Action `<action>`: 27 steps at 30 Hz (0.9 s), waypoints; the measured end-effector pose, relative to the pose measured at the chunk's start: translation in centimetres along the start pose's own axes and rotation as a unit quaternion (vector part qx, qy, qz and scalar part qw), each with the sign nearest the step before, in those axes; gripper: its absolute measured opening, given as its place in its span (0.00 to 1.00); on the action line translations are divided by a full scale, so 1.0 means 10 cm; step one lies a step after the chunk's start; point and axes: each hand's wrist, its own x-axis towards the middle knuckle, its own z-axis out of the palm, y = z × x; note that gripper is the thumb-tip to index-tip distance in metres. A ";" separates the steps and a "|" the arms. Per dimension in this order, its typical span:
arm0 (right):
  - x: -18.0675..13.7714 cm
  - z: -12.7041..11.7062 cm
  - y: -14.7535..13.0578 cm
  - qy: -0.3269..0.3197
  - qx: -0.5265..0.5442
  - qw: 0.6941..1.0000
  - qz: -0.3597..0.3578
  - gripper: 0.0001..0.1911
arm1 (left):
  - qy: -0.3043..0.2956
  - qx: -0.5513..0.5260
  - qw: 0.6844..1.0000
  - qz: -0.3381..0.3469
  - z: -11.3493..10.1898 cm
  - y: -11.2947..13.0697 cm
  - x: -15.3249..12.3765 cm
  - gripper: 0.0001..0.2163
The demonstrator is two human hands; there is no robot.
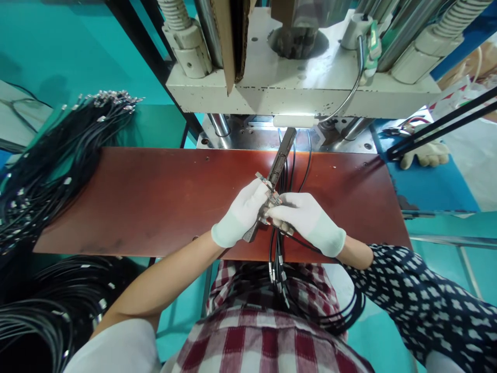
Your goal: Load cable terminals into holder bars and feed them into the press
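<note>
My left hand, in a white glove, is wrapped round a long dark metal bar that slants up towards the press. Small silver connectors show along the bar near my fingertips. My right hand, also gloved, pinches the end of a black cable against the bar; its fingertips partly hide the connector. A bundle of black cables with silver ends hangs from near my hands over the board's front edge into my lap. More black cables lie behind the bar.
A white press plate with a lamp tube stands above a steel base. The red-brown board spans the front. Piled black cables lie at left, with coils below. A work glove rests at right.
</note>
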 end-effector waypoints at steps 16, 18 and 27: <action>-0.09 -0.22 0.10 0.001 -0.047 0.993 -0.112 0.11 | -0.021 -0.027 0.999 -0.009 -0.02 0.08 0.00 0.18; -0.09 -0.24 0.07 -0.009 -0.034 0.995 -0.095 0.13 | -0.016 -0.029 0.999 -0.008 -0.03 0.06 0.01 0.18; -0.04 -0.15 0.04 0.056 -0.041 0.995 -0.075 0.14 | -0.035 -0.066 0.996 -0.040 -0.02 0.03 0.01 0.19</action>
